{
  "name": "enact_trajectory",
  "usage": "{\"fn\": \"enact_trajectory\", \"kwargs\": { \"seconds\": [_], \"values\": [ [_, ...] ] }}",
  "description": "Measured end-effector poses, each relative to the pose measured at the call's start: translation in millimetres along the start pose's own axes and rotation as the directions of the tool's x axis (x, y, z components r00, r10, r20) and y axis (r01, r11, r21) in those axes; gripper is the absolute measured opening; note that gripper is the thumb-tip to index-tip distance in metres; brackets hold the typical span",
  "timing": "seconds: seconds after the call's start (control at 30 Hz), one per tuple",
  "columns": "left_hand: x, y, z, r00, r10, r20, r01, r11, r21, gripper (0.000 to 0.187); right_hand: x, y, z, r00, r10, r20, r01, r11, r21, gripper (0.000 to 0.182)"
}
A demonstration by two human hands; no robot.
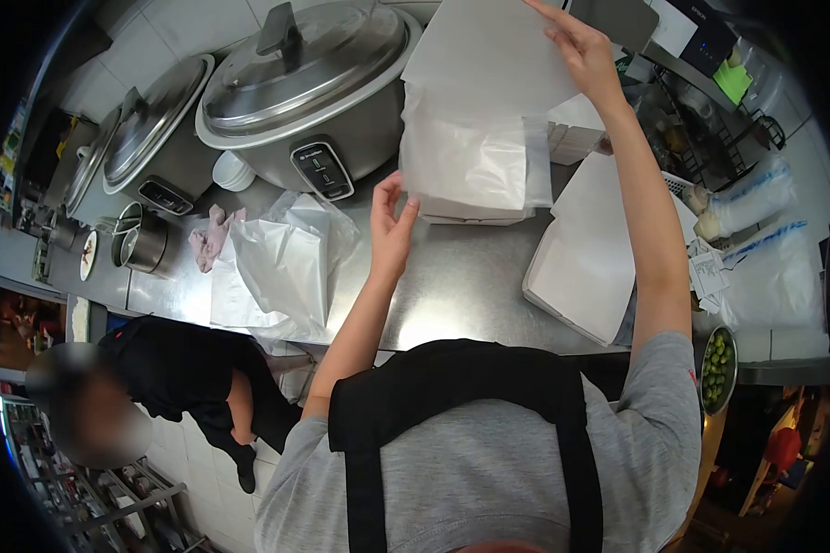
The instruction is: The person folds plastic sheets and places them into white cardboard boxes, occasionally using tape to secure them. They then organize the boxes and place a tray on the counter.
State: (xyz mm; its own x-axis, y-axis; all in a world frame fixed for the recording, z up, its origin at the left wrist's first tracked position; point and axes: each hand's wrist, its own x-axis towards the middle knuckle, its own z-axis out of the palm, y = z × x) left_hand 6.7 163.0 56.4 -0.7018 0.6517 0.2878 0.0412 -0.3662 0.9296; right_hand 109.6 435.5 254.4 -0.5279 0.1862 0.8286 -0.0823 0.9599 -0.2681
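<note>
A white cardboard takeaway box point(475, 220) stands on the steel counter with its lid point(489, 46) raised. A clear plastic sheet or bag point(480, 161) lies over its opening and hangs past the right side. My left hand point(392, 226) is at the box's front left corner, thumb and fingers apart, the fingertips touching or very near the plastic edge. Higher up, my right hand point(583, 57) rests against the upper right of the lid with index finger and thumb stretched out. Some right fingers are hidden or cut off by the frame.
More white boxes point(586, 249) are stacked at right. Plastic bags point(281, 258) and a pink cloth point(214, 238) lie left. Large rice cookers point(314, 92) line the back. A bowl of green fruit point(717, 369) stands right. Another person in black point(189, 369) is at lower left.
</note>
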Motion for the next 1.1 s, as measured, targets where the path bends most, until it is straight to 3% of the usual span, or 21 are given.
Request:
{"fn": "enact_trajectory", "kwargs": {
  "seconds": [0.03,0.07,0.1,0.17,0.2,0.27,0.3,0.4,0.43,0.5,0.57,0.77,0.83,0.87,0.93,1.1],
  "values": [
    [1,5,2,0.996,-0.084,0.003,0.083,0.98,-0.183,0.036,2,-16,-10,0.998,0.011,0.056,-0.007,0.998,-0.067,0.033],
    [-2,18,3,0.981,-0.191,0.043,0.196,0.951,-0.237,0.039,3,-35,-18,0.993,0.026,0.112,-0.01,0.991,-0.134,0.037],
    [-5,19,3,0.982,-0.184,0.038,0.188,0.951,-0.245,0.039,3,-52,-21,0.993,0.015,0.117,0.001,0.991,-0.135,0.037],
    [-13,19,2,0.986,-0.109,0.125,0.149,0.915,-0.374,0.049,2,-84,-20,0.975,-0.22,0.041,0.223,0.963,-0.153,0.026],
    [-18,23,3,0.987,-0.107,0.116,0.144,0.914,-0.379,0.049,3,-94,-17,0.973,-0.226,0.047,0.231,0.962,-0.148,0.026],
    [-31,32,5,0.987,-0.119,0.111,0.154,0.904,-0.399,0.061,4,-107,-10,0.841,-0.541,0.031,0.524,0.798,-0.297,0.038],
    [-37,32,2,0.988,-0.12,0.095,0.149,0.903,-0.403,0.061,3,-109,-6,0.837,-0.546,0.036,0.533,0.798,-0.283,0.038],
    [-58,29,-8,0.973,-0.195,0.12,0.229,0.856,-0.463,0.07,1,-109,14,0.647,-0.763,0.01,0.741,0.625,-0.247,0.024],
    [-66,30,-11,0.961,-0.24,0.136,0.275,0.813,-0.513,0.069,-4,-112,18,0.639,-0.77,0.008,0.751,0.621,-0.227,0.024],
    [-80,31,-17,0.952,-0.28,0.128,0.302,0.766,-0.568,0.069,-17,-127,23,0.702,-0.708,0.073,0.711,0.69,-0.139,0.021],
    [-93,34,-21,0.941,-0.313,0.129,0.325,0.726,-0.606,0.066,-21,-128,32,0.693,-0.719,0.059,0.721,0.69,-0.064,0.02],
    [-93,53,-15,0.937,-0.349,0.017,0.315,0.825,-0.469,0.061,-17,-117,44,0.754,-0.656,0.01,0.655,0.751,-0.084,0.019],
    [-89,55,-9,0.942,-0.336,-0.001,0.3,0.843,-0.447,0.062,-16,-118,44,0.848,-0.529,-0.02,0.53,0.848,0.007,0.016],
    [-86,55,-6,0.945,-0.328,-0.009,0.295,0.861,-0.415,0.062,-15,-118,43,0.843,-0.538,-0.017,0.538,0.843,0.009,0.016],
    [-80,53,-1,0.947,-0.32,-0.026,0.283,0.871,-0.401,0.063,-16,-117,38,0.952,-0.296,0.077,0.293,0.955,0.046,0.012],
    [-61,58,13,0.955,-0.295,-0.012,0.276,0.907,-0.318,0.068,-6,-79,29,0.992,-0.072,0.107,0.066,0.996,0.063,0.009]
  ]
}}
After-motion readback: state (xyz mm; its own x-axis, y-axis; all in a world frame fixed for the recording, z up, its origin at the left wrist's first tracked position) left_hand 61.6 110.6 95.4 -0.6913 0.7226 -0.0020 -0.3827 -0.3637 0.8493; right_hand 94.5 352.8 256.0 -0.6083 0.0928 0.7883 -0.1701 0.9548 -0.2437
